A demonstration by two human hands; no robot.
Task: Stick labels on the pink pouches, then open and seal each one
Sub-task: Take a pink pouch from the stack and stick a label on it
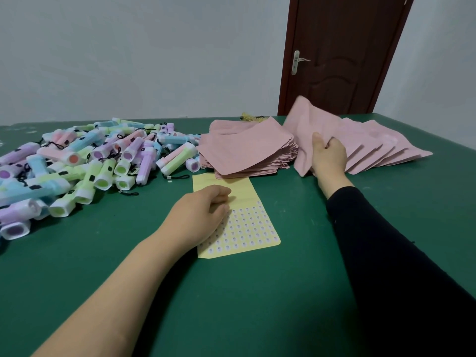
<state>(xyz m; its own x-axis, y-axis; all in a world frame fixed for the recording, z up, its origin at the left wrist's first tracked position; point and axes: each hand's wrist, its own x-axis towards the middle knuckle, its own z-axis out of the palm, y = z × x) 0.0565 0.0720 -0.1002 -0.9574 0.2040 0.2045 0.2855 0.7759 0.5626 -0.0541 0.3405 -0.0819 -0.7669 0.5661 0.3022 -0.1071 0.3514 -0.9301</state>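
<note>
A yellow label sheet (247, 228) with several small white stickers lies on the green table (231, 305). My left hand (203, 215) rests on the sheet's left side, fingers curled at the top row of stickers. A neat stack of pink pouches (247, 153) sits behind the sheet. To its right, a row of pink pouches (381, 145) lies fanned out. My right hand (328, 157) grips one pink pouch (306, 127) by its near edge, lifted and tilted over the fanned row's left end.
A large heap of pastel toy flashlights (85, 163) with black cords covers the left part of the table. A dark brown door (342, 55) stands behind the table at the right. White walls lie beyond.
</note>
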